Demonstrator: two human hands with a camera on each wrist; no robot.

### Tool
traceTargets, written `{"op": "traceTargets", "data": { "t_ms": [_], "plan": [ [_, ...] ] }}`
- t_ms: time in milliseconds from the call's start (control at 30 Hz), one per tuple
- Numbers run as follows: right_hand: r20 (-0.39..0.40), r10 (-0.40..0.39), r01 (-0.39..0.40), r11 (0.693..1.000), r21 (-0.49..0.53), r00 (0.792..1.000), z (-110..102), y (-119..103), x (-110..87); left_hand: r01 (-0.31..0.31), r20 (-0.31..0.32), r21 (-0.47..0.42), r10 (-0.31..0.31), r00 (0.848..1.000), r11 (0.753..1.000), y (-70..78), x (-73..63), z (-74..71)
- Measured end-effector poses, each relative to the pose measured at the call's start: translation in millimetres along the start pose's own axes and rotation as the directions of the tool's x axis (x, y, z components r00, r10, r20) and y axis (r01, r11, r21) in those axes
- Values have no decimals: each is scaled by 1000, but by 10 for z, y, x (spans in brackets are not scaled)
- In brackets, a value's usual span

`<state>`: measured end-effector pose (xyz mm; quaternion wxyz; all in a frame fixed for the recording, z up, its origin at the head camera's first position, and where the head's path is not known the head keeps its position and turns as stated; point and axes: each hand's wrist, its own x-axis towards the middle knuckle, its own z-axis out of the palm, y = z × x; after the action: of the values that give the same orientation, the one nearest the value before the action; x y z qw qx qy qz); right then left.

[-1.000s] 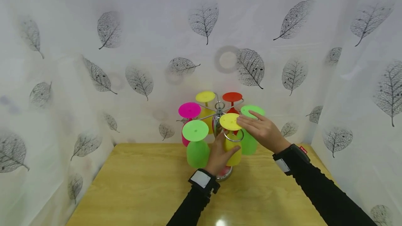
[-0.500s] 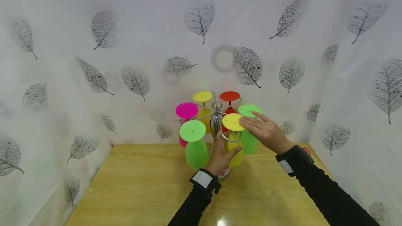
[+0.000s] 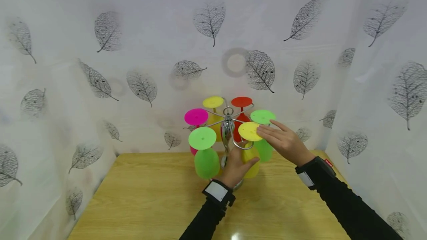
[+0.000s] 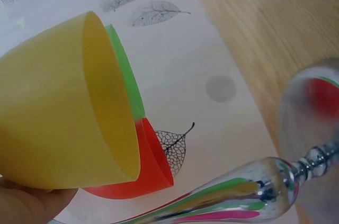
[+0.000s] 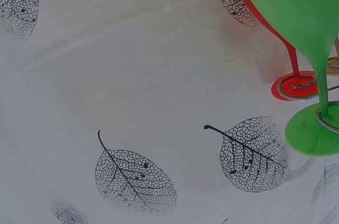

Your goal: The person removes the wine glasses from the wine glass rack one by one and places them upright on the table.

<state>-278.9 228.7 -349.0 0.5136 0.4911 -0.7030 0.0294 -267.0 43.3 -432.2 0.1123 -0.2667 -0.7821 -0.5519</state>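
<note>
A chrome wine glass rack (image 3: 228,121) stands on the table with colourful glasses hanging upside down from its arms. My left hand (image 3: 233,167) holds the bowl of the front yellow wine glass (image 3: 254,155), thumb on its near side. The fingers of my right hand (image 3: 285,142) lie over the right edge of that glass's round foot, its thumb hidden. The stem is close to the open end of the wire loop. In the left wrist view, my left fingers (image 4: 32,205) support the yellow bowl, its mouth facing the chrome post (image 4: 228,195).
On the rack hang a light green glass (image 3: 207,162) at front left, a magenta one (image 3: 196,116), another yellow (image 3: 213,102), a red one (image 3: 241,102) and a green one (image 3: 263,116) near my right hand. A leaf-patterned curtain (image 3: 180,17) closes off the back.
The front yellow glass has shifted to the right relative to its wire loop, with both hands moving along on it. The head view has drifted slightly.
</note>
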Motion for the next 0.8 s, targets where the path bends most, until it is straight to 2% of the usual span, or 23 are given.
{"op": "traceTargets", "data": {
  "t_ms": [167,400,633,800],
  "plan": [
    [-4,-16,16,1000,-7,1000,-54,-25,-11,9,25,16,-10,1000,1000,46,-42,27],
    [-1,-22,22,999,-24,1000,-141,-49,-33,-49,12,74,48,999,996,49,-67,95],
    [-26,-33,32,999,-37,999,-259,-102,-23,-2,20,207,-2,1000,978,178,-132,120],
    [-52,-37,35,998,-46,998,-332,-165,-21,16,36,204,-24,999,979,230,-214,137]
  ]
}}
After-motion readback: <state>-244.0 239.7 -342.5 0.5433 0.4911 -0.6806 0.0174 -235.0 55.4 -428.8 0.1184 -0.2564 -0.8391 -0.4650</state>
